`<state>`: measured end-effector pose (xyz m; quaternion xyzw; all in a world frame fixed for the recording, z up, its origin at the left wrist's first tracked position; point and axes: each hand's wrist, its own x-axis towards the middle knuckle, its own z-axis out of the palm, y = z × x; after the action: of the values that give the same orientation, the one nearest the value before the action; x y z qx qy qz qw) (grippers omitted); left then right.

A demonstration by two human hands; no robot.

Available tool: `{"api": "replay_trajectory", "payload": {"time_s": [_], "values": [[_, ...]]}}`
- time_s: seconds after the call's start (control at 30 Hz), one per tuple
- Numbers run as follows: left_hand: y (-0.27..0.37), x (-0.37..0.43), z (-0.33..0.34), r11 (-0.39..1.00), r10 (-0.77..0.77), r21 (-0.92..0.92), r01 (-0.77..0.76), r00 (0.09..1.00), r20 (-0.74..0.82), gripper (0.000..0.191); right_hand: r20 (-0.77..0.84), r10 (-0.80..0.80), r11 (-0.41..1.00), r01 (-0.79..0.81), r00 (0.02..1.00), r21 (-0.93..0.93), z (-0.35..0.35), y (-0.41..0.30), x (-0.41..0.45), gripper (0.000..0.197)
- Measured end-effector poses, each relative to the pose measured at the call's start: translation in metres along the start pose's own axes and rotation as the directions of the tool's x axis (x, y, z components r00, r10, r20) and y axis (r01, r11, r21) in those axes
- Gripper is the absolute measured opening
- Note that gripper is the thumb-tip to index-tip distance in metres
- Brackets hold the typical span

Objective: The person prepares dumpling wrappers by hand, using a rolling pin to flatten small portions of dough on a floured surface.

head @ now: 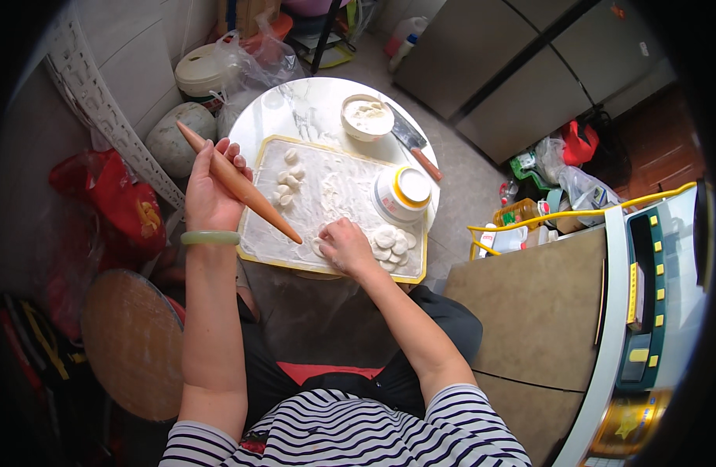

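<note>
My left hand [218,187] is closed around a tapered wooden rolling pin [241,185], held tilted above the floured mat [340,153] with its yellow edge. Near the mat's front edge, the fingers of my right hand [346,245] are on a small round of dough [318,246], partly hidden by them; whether they grip it I cannot tell. Several flat dough rounds [393,242] are piled right of my right hand. Small dough pieces [288,182] lie in a group on the mat's left side. An upturned white and yellow bowl [400,195] stands at the mat's right.
On the round marble-patterned table [276,102] a bowl of flour [367,118] stands behind the mat. Beside it lies a cleaver [416,140] with a wooden handle. A lidded bucket [203,73] and plastic bags are on the floor behind left; a brown cabinet [527,303] is at right.
</note>
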<state>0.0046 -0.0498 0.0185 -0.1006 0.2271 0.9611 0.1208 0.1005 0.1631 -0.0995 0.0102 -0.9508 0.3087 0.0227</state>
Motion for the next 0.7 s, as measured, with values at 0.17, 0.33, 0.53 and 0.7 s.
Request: {"api": "replay_trajectory", "payload": {"time_s": [0.17, 0.33, 0.53, 0.7], "values": [[-0.001, 0.001, 0.002, 1.000, 0.020, -0.009, -0.020, 1.000, -0.010, 0.020, 0.139, 0.126, 0.989, -0.135, 0.982, 0.059, -0.007, -0.001, -0.003, 0.020], [-0.001, 0.001, 0.002, 1.000, 0.009, -0.002, -0.009, 1.000, -0.011, 0.019, -0.032, 0.190, 0.946, -0.174, 0.981, 0.275, -0.025, 0.030, -0.029, 0.021], [-0.001, 0.008, -0.005, 1.000, -0.006, -0.024, 0.007, 0.999, 0.037, 0.019, -0.329, 0.150, 0.987, -0.160, 0.933, -0.005, -0.076, 0.083, -0.044, 0.015], [0.003, 0.007, -0.002, 1.000, 0.014, -0.021, -0.015, 1.000, -0.026, 0.019, -0.194, -0.022, 0.994, 0.043, 0.981, 0.102, -0.051, 0.039, 0.005, 0.017]]}}
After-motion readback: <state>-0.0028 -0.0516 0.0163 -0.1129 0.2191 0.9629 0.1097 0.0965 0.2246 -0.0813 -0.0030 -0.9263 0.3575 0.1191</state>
